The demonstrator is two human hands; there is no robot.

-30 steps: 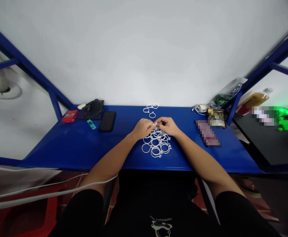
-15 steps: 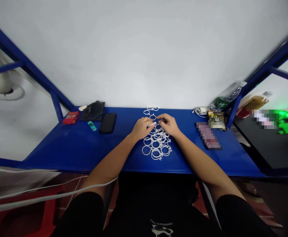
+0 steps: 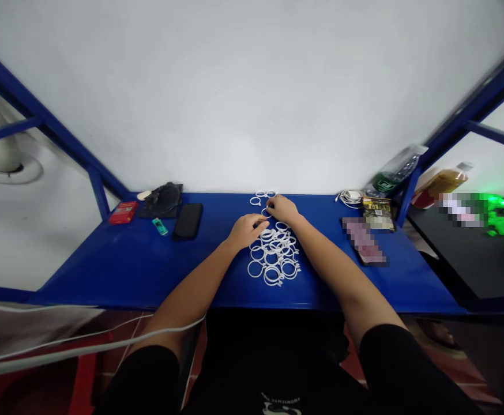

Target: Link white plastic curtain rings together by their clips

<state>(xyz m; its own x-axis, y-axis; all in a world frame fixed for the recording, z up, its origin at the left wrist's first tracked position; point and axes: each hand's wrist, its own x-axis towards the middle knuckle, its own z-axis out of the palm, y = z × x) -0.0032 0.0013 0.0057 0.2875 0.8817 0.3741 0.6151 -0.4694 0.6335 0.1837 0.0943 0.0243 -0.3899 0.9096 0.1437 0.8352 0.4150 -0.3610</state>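
Note:
My right hand reaches over the upper end of a line of white plastic rings with small eyelets, like curtain rings. Its fingertips are pinched at the edge of one white ring, which they partly cover. Just left and nearer to me, my left hand is curled, thumb and fingers close together; anything inside them is hidden. Below both hands lies a loose, overlapping pile of similar rings on the blue table. Farther back, a few rings lie near the wall.
Left on the table are a black phone, a teal small item, a red box and a black bag. To the right are a blurred-out flat object, a packet, a white cable and a bottle.
My right hand has moved left and over the ring at the back. The ring that showed in my left hand is no longer visible there. The view has shifted slightly.

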